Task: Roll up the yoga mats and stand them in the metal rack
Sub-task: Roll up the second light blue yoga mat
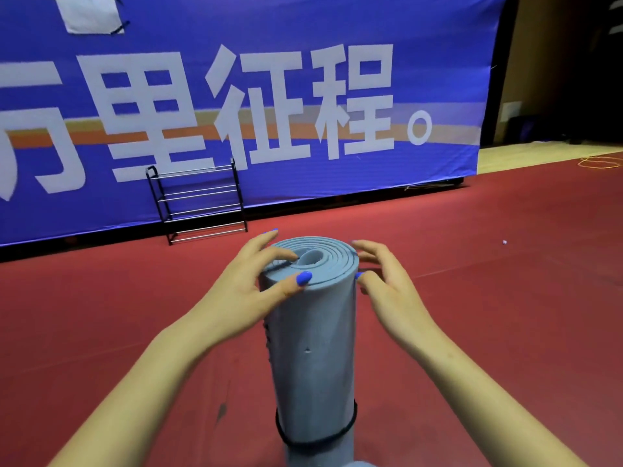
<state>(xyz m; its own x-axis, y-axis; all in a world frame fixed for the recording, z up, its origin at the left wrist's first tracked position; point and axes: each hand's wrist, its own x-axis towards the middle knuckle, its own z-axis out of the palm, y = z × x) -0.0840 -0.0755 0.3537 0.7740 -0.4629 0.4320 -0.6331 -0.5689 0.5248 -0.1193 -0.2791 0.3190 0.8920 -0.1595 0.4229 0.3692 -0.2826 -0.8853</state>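
A rolled grey-blue yoga mat (315, 345) stands upright in front of me, its spiral top end facing the camera. A black elastic band (315, 439) circles its lower part. My left hand (251, 288) grips the mat's top left side, thumb on the rim and a finger hooked into the spiral. My right hand (387, 281) sits at the mat's top right edge, fingers loosely curved, fingertips touching the side. The black metal rack (199, 200) stands empty against the banner, further back and to the left.
A large blue banner (303, 79) with white characters hangs behind the rack. Red floor (472, 264) stretches all around. A yellow cord (600, 161) lies at the far right on lighter wooden flooring. A dark doorway opens at the right.
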